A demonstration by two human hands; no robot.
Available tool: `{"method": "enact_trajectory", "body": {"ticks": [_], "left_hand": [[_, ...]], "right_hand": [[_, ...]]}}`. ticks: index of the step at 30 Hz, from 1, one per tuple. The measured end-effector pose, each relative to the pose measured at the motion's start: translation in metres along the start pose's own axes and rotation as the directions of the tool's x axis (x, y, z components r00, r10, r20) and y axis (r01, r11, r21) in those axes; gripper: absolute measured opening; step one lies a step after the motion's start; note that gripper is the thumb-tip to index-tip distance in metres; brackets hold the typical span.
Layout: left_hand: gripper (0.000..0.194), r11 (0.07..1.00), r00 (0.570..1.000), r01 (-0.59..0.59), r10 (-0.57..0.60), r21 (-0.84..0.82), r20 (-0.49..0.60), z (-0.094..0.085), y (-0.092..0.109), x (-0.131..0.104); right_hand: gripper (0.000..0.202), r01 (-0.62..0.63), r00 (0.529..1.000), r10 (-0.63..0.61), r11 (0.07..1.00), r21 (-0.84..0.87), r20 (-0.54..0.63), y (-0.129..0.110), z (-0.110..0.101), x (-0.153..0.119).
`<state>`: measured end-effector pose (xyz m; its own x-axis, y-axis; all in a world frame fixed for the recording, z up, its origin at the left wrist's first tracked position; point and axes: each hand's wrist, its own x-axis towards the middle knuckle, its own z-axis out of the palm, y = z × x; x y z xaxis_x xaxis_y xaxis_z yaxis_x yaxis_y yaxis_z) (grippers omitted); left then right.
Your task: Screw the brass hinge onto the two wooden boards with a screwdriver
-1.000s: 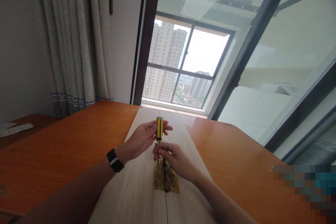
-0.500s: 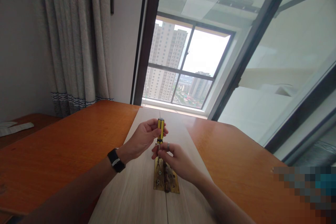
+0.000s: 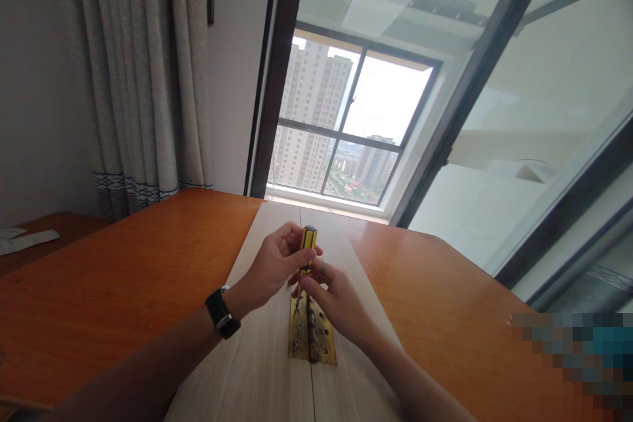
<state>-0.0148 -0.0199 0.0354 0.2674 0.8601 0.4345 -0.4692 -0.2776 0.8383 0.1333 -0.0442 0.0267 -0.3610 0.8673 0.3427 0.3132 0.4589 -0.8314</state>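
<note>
Orange-brown tabletop [image 3: 148, 270] spreads across the lower half of the frame, two pale boards [image 3: 257, 369] running up its middle with their seam between them. At bottom centre a worn brass hinge [image 3: 313, 336] lies over that seam, screws [image 3: 297, 344] in its left leaf. Above it the screwdriver [image 3: 309, 247] leans, handle to the upper right, shaft down towards the same leaf. That slant is the likely trouble — a tip pushed at an angle could jump from a screw head and scratch brass or board, or catch a nearby fingertip. Left hand [image 3: 274, 264]: grip closed round the handle, thumb in front. Right hand [image 3: 341, 300]: fingers curled close at the shaft, though whether they pinch it I cannot tell. Farther off, a window [image 3: 376, 99] fills the upper centre.
</note>
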Motion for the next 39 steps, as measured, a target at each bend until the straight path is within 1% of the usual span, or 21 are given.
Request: {"method": "enact_trajectory", "body": {"ticks": [2,5,7,11,14,19,26,29,33,36,39], "left_hand": [[0.04,1.0,1.0,0.008,-0.008,0.016,0.015,0.003,0.001,-0.001],[0.04,0.999,1.0,0.014,-0.015,0.032,0.026,0.005,0.001,-0.002],[0.04,0.999,0.999,0.013,-0.015,0.031,0.042,0.005,0.0,-0.003],[0.037,0.999,0.995,0.022,-0.025,0.027,0.097,0.002,-0.001,-0.003],[0.037,0.998,0.99,0.035,-0.041,0.051,0.136,0.0,-0.002,-0.003],[0.055,0.996,0.981,0.09,-0.088,0.001,0.173,-0.003,-0.004,-0.003],[0.049,0.989,0.976,0.126,-0.11,-0.076,0.19,-0.011,-0.009,0.001],[0.048,0.991,0.978,0.111,-0.095,-0.076,0.186,-0.012,-0.01,0.001],[0.046,0.996,0.982,0.083,-0.075,-0.042,0.171,-0.012,-0.009,0.003],[0.046,0.999,0.991,0.05,-0.048,-0.012,0.127,-0.012,-0.008,0.005],[0.045,1.0,0.998,0.022,-0.023,0.008,0.066,-0.011,-0.007,0.006]], "right_hand": [[0.013,0.013,0.999,-0.013,1.0,0.01,-0.03,0.001,-0.001,0.0],[0.021,0.031,0.999,-0.028,0.996,0.087,-0.036,0.003,-0.001,0.002],[0.028,0.03,0.999,-0.029,0.991,0.128,-0.013,0.004,-0.001,0.002],[0.041,0.031,0.999,-0.036,0.99,0.136,0.033,0.002,-0.001,0.001],[0.043,0.017,0.999,-0.022,0.993,0.119,0.039,0.001,-0.002,0.001],[0.044,0.028,0.999,-0.031,0.996,0.09,0.034,0.004,-0.001,0.002],[0.045,0.02,0.998,-0.024,0.997,0.073,0.059,0.004,-0.001,0.001],[0.046,0.005,0.998,-0.01,0.997,0.082,0.061,0.003,0.0,0.0],[0.049,-0.002,0.996,-0.007,0.996,0.09,0.092,0.005,0.0,0.001],[0.047,-0.005,0.996,-0.002,0.997,0.08,0.09,0.009,0.001,0.001],[0.04,0.005,0.996,-0.011,0.997,0.076,0.087,0.01,0.001,0.001]]}}
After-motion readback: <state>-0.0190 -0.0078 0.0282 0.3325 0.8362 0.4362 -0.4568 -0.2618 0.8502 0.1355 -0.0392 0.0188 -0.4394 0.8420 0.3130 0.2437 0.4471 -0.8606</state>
